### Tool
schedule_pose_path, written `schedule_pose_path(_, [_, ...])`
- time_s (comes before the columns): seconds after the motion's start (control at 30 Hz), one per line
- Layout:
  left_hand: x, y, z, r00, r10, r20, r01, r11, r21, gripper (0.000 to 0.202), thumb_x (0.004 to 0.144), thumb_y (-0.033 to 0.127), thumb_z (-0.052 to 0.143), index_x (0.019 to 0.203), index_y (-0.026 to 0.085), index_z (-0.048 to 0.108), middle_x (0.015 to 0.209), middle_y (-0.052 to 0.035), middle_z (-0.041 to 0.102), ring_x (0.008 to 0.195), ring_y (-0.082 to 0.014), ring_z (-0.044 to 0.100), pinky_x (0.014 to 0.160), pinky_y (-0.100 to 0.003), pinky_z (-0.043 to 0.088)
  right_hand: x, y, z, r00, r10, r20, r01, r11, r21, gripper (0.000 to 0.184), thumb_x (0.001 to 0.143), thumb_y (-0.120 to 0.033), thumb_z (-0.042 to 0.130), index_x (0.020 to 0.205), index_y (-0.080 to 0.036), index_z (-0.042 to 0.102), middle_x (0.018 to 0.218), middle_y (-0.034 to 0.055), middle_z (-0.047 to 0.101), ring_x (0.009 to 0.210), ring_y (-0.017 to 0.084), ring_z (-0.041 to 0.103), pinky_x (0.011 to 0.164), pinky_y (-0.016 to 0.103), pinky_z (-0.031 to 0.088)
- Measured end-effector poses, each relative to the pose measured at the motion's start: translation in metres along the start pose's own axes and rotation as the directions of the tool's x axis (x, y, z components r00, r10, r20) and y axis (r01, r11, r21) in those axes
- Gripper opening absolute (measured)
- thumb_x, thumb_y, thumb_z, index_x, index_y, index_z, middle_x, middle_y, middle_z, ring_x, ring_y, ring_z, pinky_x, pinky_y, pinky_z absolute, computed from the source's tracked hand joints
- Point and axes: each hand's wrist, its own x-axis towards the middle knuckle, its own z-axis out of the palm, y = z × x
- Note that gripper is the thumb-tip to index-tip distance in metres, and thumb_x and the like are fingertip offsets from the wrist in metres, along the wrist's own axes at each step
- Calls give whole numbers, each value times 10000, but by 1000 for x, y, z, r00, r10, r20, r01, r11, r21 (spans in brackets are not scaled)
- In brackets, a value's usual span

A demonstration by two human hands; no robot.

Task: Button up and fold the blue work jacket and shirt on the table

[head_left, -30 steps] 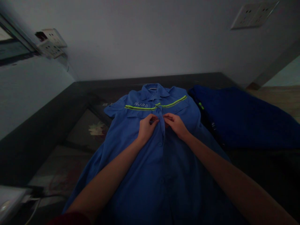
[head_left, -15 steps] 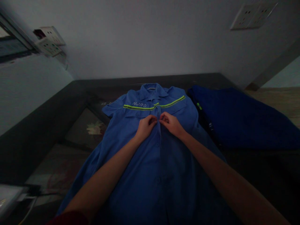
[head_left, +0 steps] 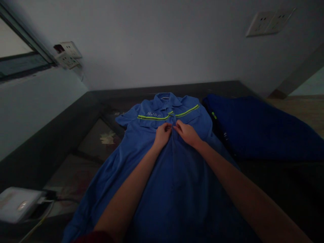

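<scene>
A blue work shirt [head_left: 144, 148] with a collar and a yellow-green stripe across the chest lies front up, its collar toward the wall. Both hands meet at its front placket, just below the stripe. My left hand [head_left: 163, 132] pinches the placket edge from the left. From the right, my right hand [head_left: 186, 131] pinches the same edge, fingertips almost touching those of the left. Any button between the fingers is hidden. White letters show on the chest above a flapped pocket [head_left: 149, 123].
Darker blue folded clothing [head_left: 265, 128] lies to the right on the dark table [head_left: 98, 98]. At the lower left sits a white box with cables [head_left: 21, 204]. Wall sockets [head_left: 270, 22] are at upper right, more sockets [head_left: 68, 55] at upper left.
The camera view has shifted slightly, so the shirt and surroundings on the left appear farther right. Both hands stay pinched at the placket, the fingertips a little closer together.
</scene>
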Motion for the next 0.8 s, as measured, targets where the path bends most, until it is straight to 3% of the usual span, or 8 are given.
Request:
schedule_pose_path(0.13, [1, 1, -2, 995, -97, 30, 99, 991, -91, 180, 712, 23, 567, 813, 119, 680, 736, -34, 693, 702, -149, 630, 721, -262, 490, -2, -3, -3, 999, 27, 26, -23, 991, -134, 234, 975, -379, 360, 978, -199, 510, 867, 33, 674, 767, 188, 635, 584, 256, 302])
schedule_pose_path(0.27, [-4, 1, -12, 974, -180, 140, 210, 949, -236, 133, 773, 178, 592, 834, 112, 690, 690, -29, 681, 637, -131, 617, 672, -249, 496, -5, -8, -4, 999, 27, 47, -14, 967, -254, 282, 984, -407, 316, 1017, -208, 513, 939, 39, 686, 799, 196, 646, 566, 261, 290])
schedule_pose_path(0.37, [-8, 1, -13, 986, -142, 92, 161, 958, -239, 168, 768, 267, 632, 812, 114, 689, 701, -26, 677, 651, -128, 617, 674, -237, 490, -6, -12, -4, 997, 9, 73, 13, 954, -298, 286, 985, -398, 314, 1041, -200, 513, 966, 48, 683, 825, 197, 643, 564, 261, 292])
schedule_pose_path(0.5, [-8, 1, -9, 991, -131, -6, 127, 971, -202, 148, 708, 236, 694, 793, 117, 665, 706, -29, 681, 662, -138, 629, 653, -229, 487, -7, -15, -4, 998, -12, 68, 34, 940, -340, 302, 985, -396, 309, 1051, -192, 522, 979, 55, 677, 836, 201, 638, 555, 265, 286])
schedule_pose_path(0.8, [-3, -6, -7, 988, -150, -19, 139, 947, -289, 116, 713, 174, 673, 792, 132, 599, 667, 7, 648, 646, -119, 633, 629, -210, 489, -7, -15, -2, 998, -46, 46, 60, 925, -375, 359, 977, -433, 306, 1072, -188, 551, 967, 91, 674, 837, 209, 627, 543, 271, 264])
